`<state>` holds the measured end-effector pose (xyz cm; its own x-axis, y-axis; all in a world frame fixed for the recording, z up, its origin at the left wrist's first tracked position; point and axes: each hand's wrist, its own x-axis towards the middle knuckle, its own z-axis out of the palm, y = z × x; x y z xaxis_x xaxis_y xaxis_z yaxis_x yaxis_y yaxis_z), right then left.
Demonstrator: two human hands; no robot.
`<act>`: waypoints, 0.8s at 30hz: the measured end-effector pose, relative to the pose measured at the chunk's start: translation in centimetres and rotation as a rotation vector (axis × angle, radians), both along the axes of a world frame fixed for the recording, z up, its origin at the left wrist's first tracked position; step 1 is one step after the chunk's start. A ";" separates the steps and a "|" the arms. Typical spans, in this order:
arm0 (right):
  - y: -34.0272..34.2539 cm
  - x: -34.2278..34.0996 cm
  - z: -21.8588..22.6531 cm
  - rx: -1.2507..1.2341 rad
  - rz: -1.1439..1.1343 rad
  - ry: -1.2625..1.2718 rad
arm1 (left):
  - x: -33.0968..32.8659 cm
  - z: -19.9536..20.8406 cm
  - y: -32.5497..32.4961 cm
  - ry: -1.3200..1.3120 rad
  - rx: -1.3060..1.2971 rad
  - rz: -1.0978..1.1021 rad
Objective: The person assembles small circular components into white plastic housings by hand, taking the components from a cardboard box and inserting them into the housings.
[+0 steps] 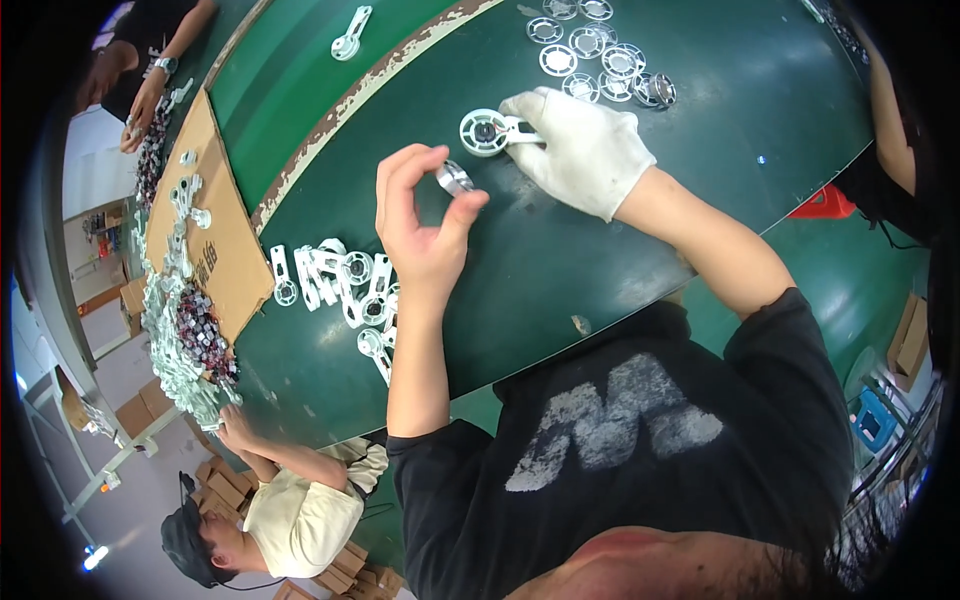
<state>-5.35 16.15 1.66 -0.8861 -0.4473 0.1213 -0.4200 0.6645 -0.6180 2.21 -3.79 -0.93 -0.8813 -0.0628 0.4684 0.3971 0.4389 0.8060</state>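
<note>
A white part point(503, 131) is sitting at the left-pointing fingertips of the gloved right hand point(590, 148), its round end facing away from the palm; whether it is touching the table point(520, 300) is hard to tell. That hand is pinching the handle between thumb and fingers. Just beside it, the bare left hand point(422, 212) is pinching a silver disc point(455, 178) between thumb and forefinger. For clean work, the right hand should be keeping the round end steady and unobstructed, the left gripping the disc lightly and squarely. Beyond the right hand, loose discs point(587, 43) are lying clustered; left of the left hand, more white parts point(357, 268) are lying bunched. Farther left, a co-worker's hand point(237, 430) is working beside a pile point(175, 340).
</note>
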 end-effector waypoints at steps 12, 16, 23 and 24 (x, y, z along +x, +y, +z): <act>-1.1 1.8 -1.5 0.142 0.264 -0.036 | 1.2 -1.8 0.1 0.046 -0.201 0.101; -1.1 1.8 -1.6 0.152 0.275 0.007 | 1.3 -1.7 -0.1 0.015 -0.294 0.087; -1.4 2.4 -1.1 0.153 0.409 -0.043 | 1.6 -2.3 0.7 -0.093 -0.271 0.191; -1.5 2.4 -1.0 0.172 0.403 -0.060 | 1.8 -2.2 0.7 -0.138 -0.233 0.171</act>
